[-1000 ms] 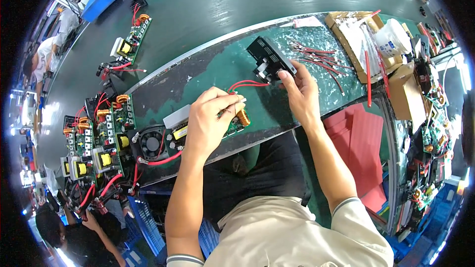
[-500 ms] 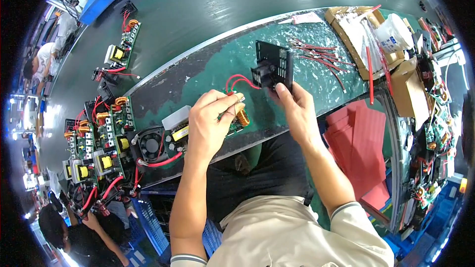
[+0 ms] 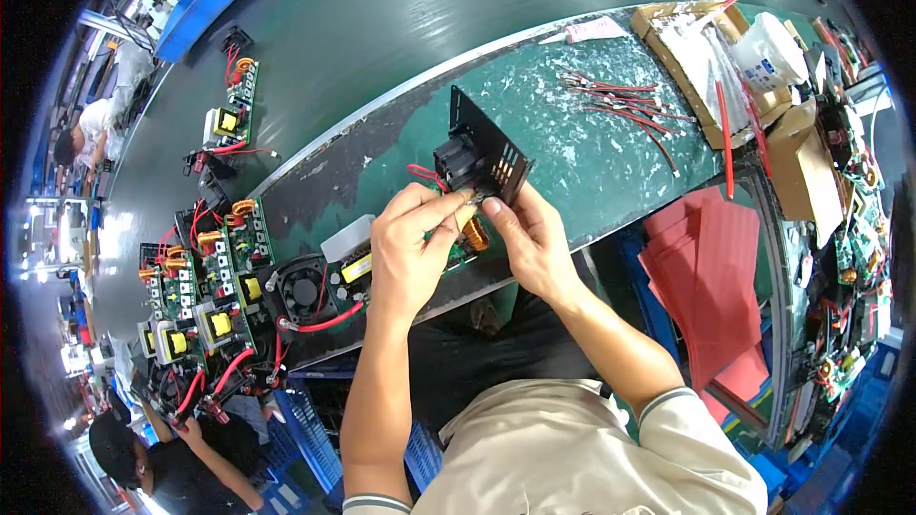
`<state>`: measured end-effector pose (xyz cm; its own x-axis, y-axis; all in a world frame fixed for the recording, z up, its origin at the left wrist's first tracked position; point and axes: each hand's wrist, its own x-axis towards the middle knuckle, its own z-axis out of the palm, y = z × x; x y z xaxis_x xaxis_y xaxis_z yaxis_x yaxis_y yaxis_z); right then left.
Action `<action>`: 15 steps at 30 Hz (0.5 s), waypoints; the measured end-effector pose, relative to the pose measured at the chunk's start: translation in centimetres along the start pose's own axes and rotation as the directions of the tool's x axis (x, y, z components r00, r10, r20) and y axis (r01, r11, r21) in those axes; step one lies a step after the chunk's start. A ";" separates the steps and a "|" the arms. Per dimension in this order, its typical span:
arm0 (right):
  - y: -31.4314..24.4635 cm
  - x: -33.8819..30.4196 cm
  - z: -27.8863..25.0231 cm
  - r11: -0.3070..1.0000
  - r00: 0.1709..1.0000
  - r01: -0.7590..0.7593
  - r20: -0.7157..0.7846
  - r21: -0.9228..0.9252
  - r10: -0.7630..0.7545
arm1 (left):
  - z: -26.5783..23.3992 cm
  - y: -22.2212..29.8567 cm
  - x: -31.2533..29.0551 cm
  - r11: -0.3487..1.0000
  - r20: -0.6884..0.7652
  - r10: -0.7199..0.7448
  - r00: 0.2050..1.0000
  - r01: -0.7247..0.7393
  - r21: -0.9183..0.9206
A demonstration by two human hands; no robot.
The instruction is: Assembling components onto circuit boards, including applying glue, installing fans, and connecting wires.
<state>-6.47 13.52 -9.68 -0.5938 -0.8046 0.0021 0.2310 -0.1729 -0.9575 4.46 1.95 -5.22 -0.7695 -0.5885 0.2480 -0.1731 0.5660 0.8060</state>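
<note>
My right hand point(image 3: 534, 243) grips the lower edge of a black slotted panel point(image 3: 496, 157), thumb in front. A black box-shaped part point(image 3: 460, 162) sticks out from the panel's left face, with red wires point(image 3: 423, 172) looping beside it. Just left of the panel, my left hand point(image 3: 410, 238) is closed in a pinch, its fingertips meeting the panel's lower corner and my right thumb. What it pinches is too small to make out. Partly hidden under my left hand lies a circuit board with a copper coil point(image 3: 475, 234); a fan point(image 3: 303, 288) sits at its left end.
Several circuit boards point(image 3: 215, 267) with red cables crowd the left. Red wire leads point(image 3: 625, 100) lie on the green bench beyond my right hand. A cardboard box point(image 3: 677, 67), a white tub point(image 3: 766, 52) and red sheets point(image 3: 711, 277) are at right. Another person point(image 3: 181, 458) works at lower left.
My right hand has brought the black panel left and down, and turned it, so its lower corner now meets my left fingertips. My left hand keeps its pinch.
</note>
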 end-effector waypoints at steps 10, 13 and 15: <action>-0.2 0.1 0.6 0.992 0.998 0.058 0.000 -0.112 -0.058 | -0.1 -0.4 -0.2 0.998 -0.001 -0.015 1.000 0.015 -0.061; -0.4 0.2 0.6 0.990 0.998 0.064 -0.004 -0.126 -0.065 | -0.1 -0.2 -0.2 0.996 -0.005 -0.035 0.999 0.035 -0.085; -0.1 0.2 0.5 0.989 0.998 0.065 -0.007 -0.135 -0.067 | 0.0 -0.3 -0.2 0.994 -0.009 -0.046 0.999 0.045 -0.099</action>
<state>-6.27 13.07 -9.47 -0.6131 -0.7874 0.0641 0.0859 -0.1471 -0.9854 4.64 1.87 -5.48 -0.7555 -0.6186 0.2156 -0.1457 0.4796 0.8653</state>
